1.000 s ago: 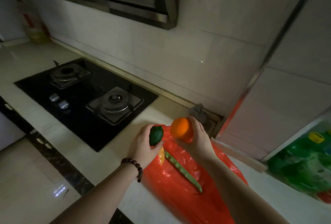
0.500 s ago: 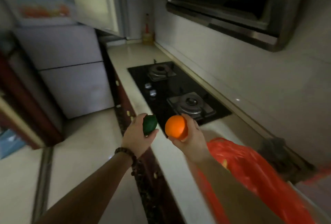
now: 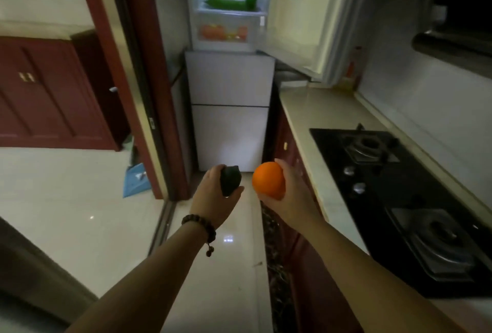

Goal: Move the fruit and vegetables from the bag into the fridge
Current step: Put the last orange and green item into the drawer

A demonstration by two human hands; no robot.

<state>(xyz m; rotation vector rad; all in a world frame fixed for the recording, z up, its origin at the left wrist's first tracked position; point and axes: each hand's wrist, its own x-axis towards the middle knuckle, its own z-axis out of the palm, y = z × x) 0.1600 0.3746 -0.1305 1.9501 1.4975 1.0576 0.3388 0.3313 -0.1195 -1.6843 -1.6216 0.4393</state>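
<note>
Ahead, fridge [image 3: 229,98] door [image 3: 300,13] open.

Dim, soft frame; lit fridge interior [image 3: 229,5] glows, edges bend.

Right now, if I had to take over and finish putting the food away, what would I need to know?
Left hand: grips a dark green fruit.
Right hand: holds an orange.
Fridge: straight ahead, top door open. Green vegetables lie on a shelf; orange and red produce sits in the drawer below.
Done: both pieces are out of the bag and on their way.
Left: walk up, put both inside. The bag is out of view, so check it for more.
</note>
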